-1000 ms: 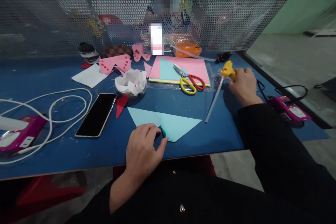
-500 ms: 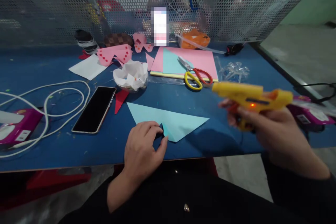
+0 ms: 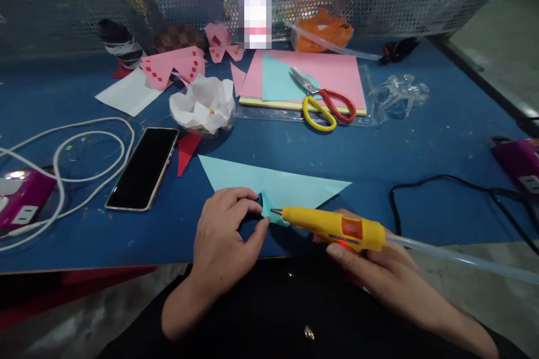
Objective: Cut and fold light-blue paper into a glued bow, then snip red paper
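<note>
A light blue folded paper (image 3: 286, 182) lies near the table's front edge, its small flap lifted at the lower middle. My left hand (image 3: 229, 224) rests at its lower left, thumb and fingers closed around the raised flap. In my right hand (image 3: 366, 263) is a yellow hot glue gun (image 3: 328, 225), with a red light glowing on its side. The gun's metal nozzle points left and sits at the flap, close to my left thumb; whether it touches the paper I cannot tell. A clear glue stick (image 3: 458, 258) sticks out of the gun's back end.
Scissors (image 3: 320, 102) lie on pink and blue paper sheets (image 3: 337, 70). Left of the blue paper are a red paper scrap (image 3: 187, 152), a phone (image 3: 143, 168) and a white cable (image 3: 61, 179). A crumpled white paper bowl (image 3: 202, 104) stands behind. A black cord (image 3: 433, 178) runs at right.
My right hand has brought the glue gun left and down, from beside the scissors to the paper's flap. My left hand has stayed at the flap. The view has tipped downward slightly.
</note>
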